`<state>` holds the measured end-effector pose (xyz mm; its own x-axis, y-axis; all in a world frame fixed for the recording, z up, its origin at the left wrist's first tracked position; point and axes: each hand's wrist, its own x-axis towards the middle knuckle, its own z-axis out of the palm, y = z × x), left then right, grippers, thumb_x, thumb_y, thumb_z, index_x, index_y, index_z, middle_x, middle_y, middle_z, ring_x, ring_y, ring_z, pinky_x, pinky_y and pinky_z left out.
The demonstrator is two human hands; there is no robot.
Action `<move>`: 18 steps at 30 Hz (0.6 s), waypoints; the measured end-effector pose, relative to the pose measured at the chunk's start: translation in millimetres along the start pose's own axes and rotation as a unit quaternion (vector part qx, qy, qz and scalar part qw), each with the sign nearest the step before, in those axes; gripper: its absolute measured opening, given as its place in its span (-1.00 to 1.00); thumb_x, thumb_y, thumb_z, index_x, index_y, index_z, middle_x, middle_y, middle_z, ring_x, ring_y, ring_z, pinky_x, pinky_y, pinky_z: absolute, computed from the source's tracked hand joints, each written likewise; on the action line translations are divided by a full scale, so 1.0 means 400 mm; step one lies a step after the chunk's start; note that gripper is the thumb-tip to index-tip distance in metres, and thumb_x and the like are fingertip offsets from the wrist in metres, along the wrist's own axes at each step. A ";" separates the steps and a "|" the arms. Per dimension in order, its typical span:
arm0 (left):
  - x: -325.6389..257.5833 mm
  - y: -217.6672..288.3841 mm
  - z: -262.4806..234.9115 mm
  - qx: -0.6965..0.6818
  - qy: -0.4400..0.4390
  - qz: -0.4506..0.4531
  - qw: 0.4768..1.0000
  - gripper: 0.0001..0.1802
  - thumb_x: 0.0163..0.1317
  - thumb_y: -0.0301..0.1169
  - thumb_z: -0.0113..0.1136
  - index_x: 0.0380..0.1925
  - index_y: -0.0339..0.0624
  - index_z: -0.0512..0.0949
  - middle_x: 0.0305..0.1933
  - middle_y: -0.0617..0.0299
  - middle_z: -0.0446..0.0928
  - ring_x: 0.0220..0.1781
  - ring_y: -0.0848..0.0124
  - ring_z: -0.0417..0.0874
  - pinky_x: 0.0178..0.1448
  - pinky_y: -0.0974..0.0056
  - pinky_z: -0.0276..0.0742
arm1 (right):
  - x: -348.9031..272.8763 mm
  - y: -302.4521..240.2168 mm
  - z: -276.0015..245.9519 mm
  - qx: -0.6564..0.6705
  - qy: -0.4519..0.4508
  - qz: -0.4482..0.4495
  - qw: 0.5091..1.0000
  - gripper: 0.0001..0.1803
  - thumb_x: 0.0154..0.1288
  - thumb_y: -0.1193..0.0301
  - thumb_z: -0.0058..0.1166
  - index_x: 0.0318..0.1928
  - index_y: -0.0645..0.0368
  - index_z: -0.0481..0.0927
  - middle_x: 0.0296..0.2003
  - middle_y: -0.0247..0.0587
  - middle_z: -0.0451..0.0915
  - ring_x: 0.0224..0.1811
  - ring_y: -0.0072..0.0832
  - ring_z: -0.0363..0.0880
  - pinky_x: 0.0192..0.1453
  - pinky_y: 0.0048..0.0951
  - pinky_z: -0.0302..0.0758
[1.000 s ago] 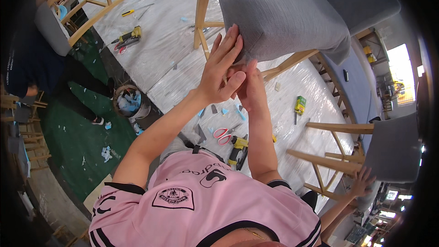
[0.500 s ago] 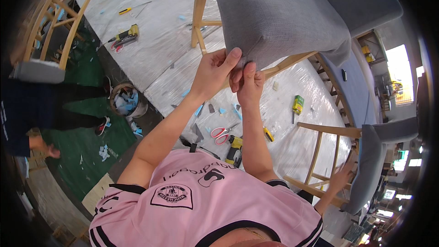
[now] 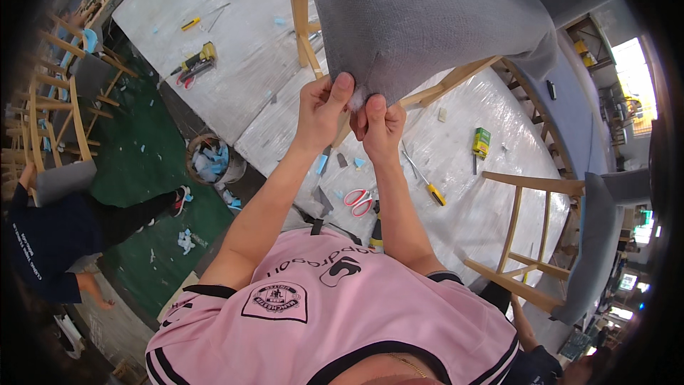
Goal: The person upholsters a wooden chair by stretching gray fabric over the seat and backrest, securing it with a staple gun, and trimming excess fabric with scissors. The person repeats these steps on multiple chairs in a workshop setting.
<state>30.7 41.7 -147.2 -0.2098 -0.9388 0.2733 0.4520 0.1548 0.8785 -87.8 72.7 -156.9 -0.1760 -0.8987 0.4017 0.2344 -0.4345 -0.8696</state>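
Both hands raised in front of me at the lower corner of the grey fabric seat cushion (image 3: 427, 21), which sits up above the table (image 3: 242, 36) on its wooden chair frame (image 3: 303, 21). My left hand (image 3: 322, 110) is closed on the fabric edge, thumb up and pressed against the cloth, fingers curled under. My right hand (image 3: 379, 125) is just beside it, touching, fingers pinched tight on the same corner; a bit of white padding shows between the two hands. Below the hands, on the plastic-covered table: red-handled scissors (image 3: 358, 201), a yellow-handled screwdriver (image 3: 425, 182), a small green and yellow box (image 3: 482, 142), scraps of blue foam (image 3: 322, 164). Further left on the table, a yellow power tool (image 3: 192, 60). On the green floor (image 3: 135, 171) to my left, a bucket (image 3: 210, 160) full of offcuts. Another person in dark clothes (image 3: 50, 235) stands at far left by a second chair. A finished grey-seated chair (image 3: 563, 242) stands at right.
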 end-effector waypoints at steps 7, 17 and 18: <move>0.027 0.042 0.001 0.088 0.043 0.009 0.995 -0.42 0.33 0.18 0.28 -0.26 -0.19 0.57 -0.31 0.33 0.59 -0.27 0.58 0.52 -0.16 0.40 0.40 | 0.001 0.018 0.006 0.016 0.009 0.038 0.999 -0.23 0.55 -0.11 -0.04 -0.77 0.14 0.36 -0.81 -0.44 0.32 -0.77 -0.67 0.24 -0.67 -0.55 0.10; 0.056 -0.022 0.004 0.046 -0.043 0.015 0.998 -0.13 0.18 0.38 0.28 -0.18 -0.39 0.54 -0.31 0.27 0.58 -0.25 0.53 0.57 -0.21 0.39 0.48 | -0.015 0.009 0.016 0.038 0.019 0.003 0.999 -0.25 0.56 -0.06 -0.03 -0.75 0.15 0.33 -0.79 -0.41 0.33 -0.76 -0.66 0.27 -0.68 -0.54 0.10; 0.058 -0.024 0.000 0.049 -0.043 0.017 0.998 -0.16 0.19 0.36 0.29 -0.21 -0.38 0.54 -0.34 0.28 0.57 -0.28 0.54 0.56 -0.25 0.39 0.46 | -0.012 0.007 0.015 0.039 0.013 0.004 0.999 -0.26 0.56 -0.06 -0.03 -0.74 0.16 0.33 -0.79 -0.40 0.33 -0.76 -0.66 0.27 -0.68 -0.54 0.09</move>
<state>21.5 18.2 -149.4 -0.2714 -0.9034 0.3319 0.3740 0.2188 0.9013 -80.3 75.5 -159.7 -0.1988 -0.9005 0.3867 0.3099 -0.4321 -0.8469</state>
